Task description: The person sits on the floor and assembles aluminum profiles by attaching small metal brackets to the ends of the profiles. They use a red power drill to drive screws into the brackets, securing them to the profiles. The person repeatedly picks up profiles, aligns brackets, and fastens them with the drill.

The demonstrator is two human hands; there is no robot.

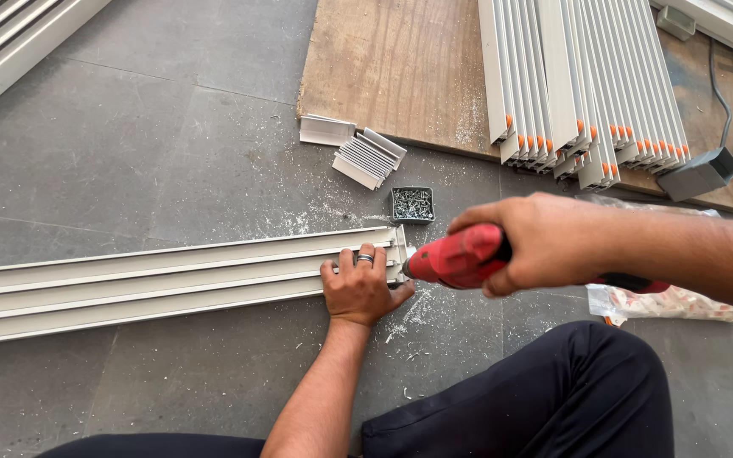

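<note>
The left hand [360,288] lies flat on the end of a long white aluminium track profile [154,280] on the grey floor. The right hand [536,242] grips a red power drill [456,256], nose at the profile's end. Beyond sit a small box of screws [412,204], short profile offcuts [358,148] and stacked profiles [587,85].

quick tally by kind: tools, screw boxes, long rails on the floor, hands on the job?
Red drill: 1, in the right hand
Screw box: 1
Long rail: 1, pressed down by the left hand
Hands: 2
Total: 5
</note>
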